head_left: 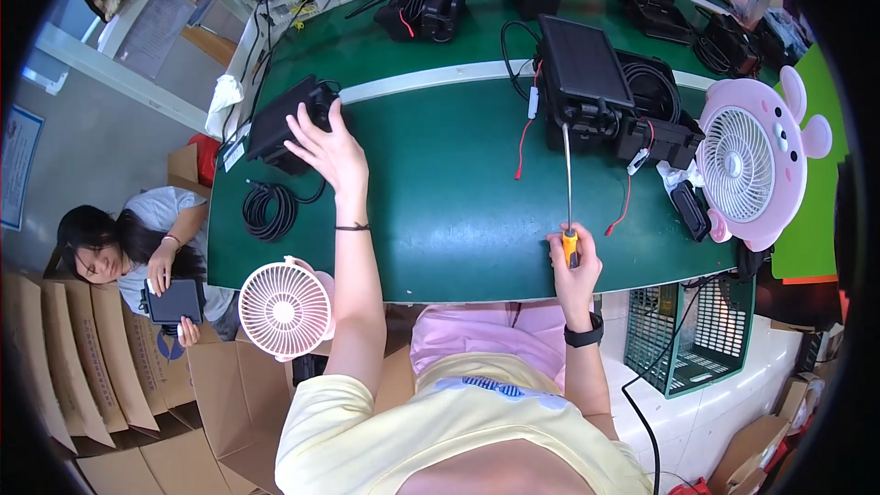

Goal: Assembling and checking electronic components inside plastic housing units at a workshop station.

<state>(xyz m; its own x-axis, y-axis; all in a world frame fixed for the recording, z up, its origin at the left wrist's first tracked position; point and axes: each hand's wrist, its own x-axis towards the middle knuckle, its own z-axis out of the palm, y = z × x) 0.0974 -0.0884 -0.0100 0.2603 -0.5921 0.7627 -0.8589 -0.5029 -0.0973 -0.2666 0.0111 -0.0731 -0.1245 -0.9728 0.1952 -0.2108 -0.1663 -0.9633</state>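
My right hand [576, 266] is closed round the yellow handle of a long-shafted screwdriver [569, 185]. Its shaft points away from me, and the tip meets the near edge of a black box with a dark flat panel on top [587, 64]. Beside that box lies an open black case [655, 110] with coiled cable and thin red wires. My left hand [332, 156] has its fingers spread at the right side of another black box [280, 128]; I cannot tell whether they touch it. Next to this box lies a coiled black cable [269, 211].
A pink animal-shaped fan [747, 165] stands at the table's right end. A small white fan [285, 310] is by the near left edge. More black boxes [426, 5] line the far side. A co-worker [151, 247] sits at left near cardboard boxes [101, 348]. A green crate [687, 335] stands below right.
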